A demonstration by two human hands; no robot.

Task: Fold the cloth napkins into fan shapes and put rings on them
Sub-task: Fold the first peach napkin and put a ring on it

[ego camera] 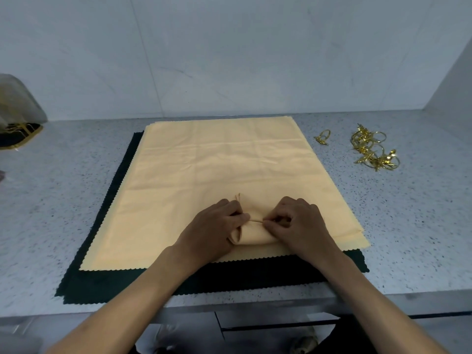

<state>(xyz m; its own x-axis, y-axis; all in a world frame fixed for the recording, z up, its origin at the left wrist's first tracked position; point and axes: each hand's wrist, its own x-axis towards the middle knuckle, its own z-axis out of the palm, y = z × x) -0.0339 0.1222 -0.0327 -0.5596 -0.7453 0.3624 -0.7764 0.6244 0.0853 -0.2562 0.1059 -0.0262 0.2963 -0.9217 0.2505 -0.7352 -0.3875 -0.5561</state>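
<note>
A small folded peach napkin (251,227) lies on a stack of flat peach napkins (217,164), near its front edge. My left hand (212,231) grips the folded napkin's left end with curled fingers. My right hand (298,226) pinches its top fold from the right, fingertips almost meeting those of the left hand. A pleated corner sticks up just behind my left hand. A single gold napkin ring (323,137) lies on the counter right of the stack, and a pile of several gold rings (373,150) lies further right.
Dark green napkins (107,282) with zigzag edges lie under the peach stack. The speckled grey counter (408,226) ends at a front edge close to me. A wall rises behind. At the far left sits a clear plastic bag (18,103) over a dark, gold-edged object.
</note>
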